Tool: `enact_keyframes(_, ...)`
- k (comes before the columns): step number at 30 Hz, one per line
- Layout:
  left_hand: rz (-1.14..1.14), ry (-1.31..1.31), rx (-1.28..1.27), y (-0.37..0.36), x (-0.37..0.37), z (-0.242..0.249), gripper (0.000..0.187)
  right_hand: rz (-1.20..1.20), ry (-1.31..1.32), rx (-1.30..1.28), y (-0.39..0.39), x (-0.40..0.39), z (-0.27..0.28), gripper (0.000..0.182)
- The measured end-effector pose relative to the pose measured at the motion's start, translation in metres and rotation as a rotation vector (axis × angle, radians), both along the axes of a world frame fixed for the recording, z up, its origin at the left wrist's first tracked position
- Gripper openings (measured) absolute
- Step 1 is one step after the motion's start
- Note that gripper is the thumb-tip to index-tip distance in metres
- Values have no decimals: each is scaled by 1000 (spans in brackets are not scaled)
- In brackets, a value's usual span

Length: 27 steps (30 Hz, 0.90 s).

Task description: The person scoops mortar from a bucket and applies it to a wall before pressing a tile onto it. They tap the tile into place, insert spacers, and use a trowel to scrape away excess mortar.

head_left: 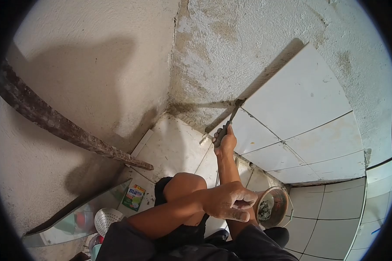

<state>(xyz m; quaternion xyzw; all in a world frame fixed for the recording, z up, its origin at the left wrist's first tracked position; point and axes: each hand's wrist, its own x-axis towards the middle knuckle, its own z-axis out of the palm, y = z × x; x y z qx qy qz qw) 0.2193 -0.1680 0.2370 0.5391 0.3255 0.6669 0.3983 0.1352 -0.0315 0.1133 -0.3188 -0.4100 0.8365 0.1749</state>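
While the fingers of the right hand [225, 141] wrap fully around a dark handle, the trowel [231, 117] points up toward the frame centre, its blade end touching the lower left corner of the topmost wall tile [298, 93] where it meets bare rough plaster [213, 52]. Grip is closed tight; no gap between fingers and handle is visible.

Left hand [228, 201]: fingers loosely curled, thumb lying across them, holding nothing that shows. It rests over the right forearm, just beside the bent knee [185, 182] at lower centre.

Containers:
- Round bucket [273, 206], lower right of centre, standing on the floor just right of the left hand. Inside: a small amount of grey, lumpy wet mortar [264, 211] at the bottom; walls smeared, mostly unfilled.
- Green and yellow packet [133, 196], lower left, lying on the floor; contents cannot be told.
- White perforated strainer [107, 217], lower left, near the packet; appears to hold nothing, though part is hidden.

Outward: white tiles cover the wall at right; a rusty, crusted bar [61, 126] slants from upper left down toward the centre.
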Motion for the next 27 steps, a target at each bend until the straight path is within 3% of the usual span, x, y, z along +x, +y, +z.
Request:
enact_keyframes(6,2,43,-4,-4,-6,-1,64,2,-7,20,-25,28,4,28)
enact_keyframes(8,-10,1,3,-4,-5,-5,64,58,-73,182,-26,43,3,27)
enact_keyframes(10,-10,3,10,-5,-5,-3,63,43,-50,83,-21,49,8,21)
enact_keyframes(12,-10,3,16,-4,-5,-4,63,86,-26,230,-17,53,12,24)
enact_keyframes(16,-24,0,26,-1,-4,-5,62,216,-69,196,-1,49,14,24)
enact_keyframes(27,-36,-17,-7,2,-3,0,60,32,74,39,-2,-3,-2,25)
